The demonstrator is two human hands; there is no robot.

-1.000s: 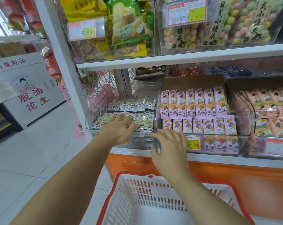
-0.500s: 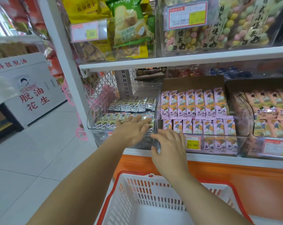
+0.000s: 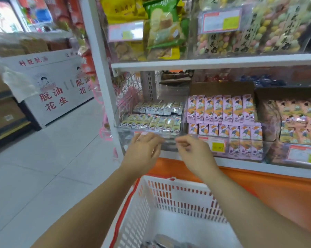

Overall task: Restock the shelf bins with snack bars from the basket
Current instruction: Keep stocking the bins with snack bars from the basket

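Two rows of snack bars [image 3: 151, 120] in clear bin [image 3: 123, 134], few in basket [image 3: 178, 196]; L hand [image 3: 142, 154] n R hand [image 3: 194, 154] just before it, loose, empty.

Green-and-silver snack bars [image 3: 156, 122] lie flat in two rows inside the clear shelf bin [image 3: 117, 119] (the leftmost one). Below stands a white, red-rimmed basket [image 3: 179, 194] with a few wrapped bars [image 3: 162, 243] at its bottom.

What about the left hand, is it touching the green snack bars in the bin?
Apart. Head view: the left hand sits outside the bin's front wall, green snack bars inside.
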